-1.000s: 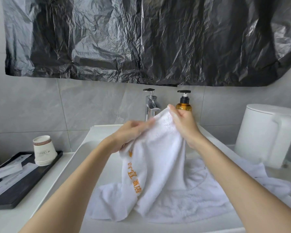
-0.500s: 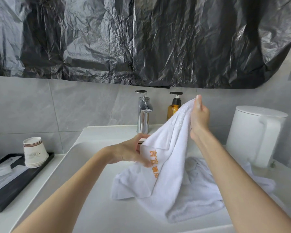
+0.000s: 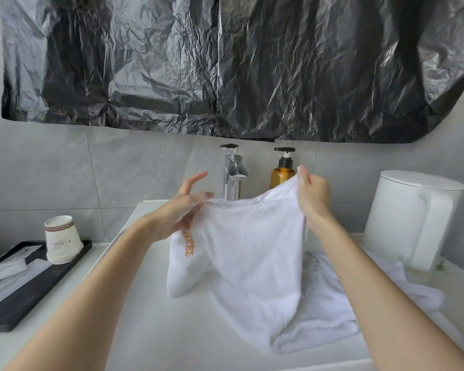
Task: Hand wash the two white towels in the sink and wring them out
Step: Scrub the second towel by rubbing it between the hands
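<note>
And the towel (image 3: 247,245) has been swung open: half a second back it was strung on a slant with the right end high, and now it is stretched broadside above the sink (image 3: 145,330). Its top right corner is pinched by the right grip (image 3: 312,196), up beside the soap bottle (image 3: 283,172). The left grip (image 3: 184,210) has been brought up to the top left edge, fingers fanned and blurred; whether that edge is actually pinched underneath cannot be told. Orange lettering is now shown running down the left hem. The second towel (image 3: 332,303) is left crumpled in the basin below, its tail spilled onto the table (image 3: 460,282) at the right. No water is seen at the tap (image 3: 232,172), so wetting is judged not yet started. Grey wall tiles are seen behind, and a black plastic sheet (image 3: 225,62) is hung above. A white kettle (image 3: 413,218) is stood at the right, and paper cups (image 3: 62,239) are stacked on a black tray (image 3: 24,293) at the left.
</note>
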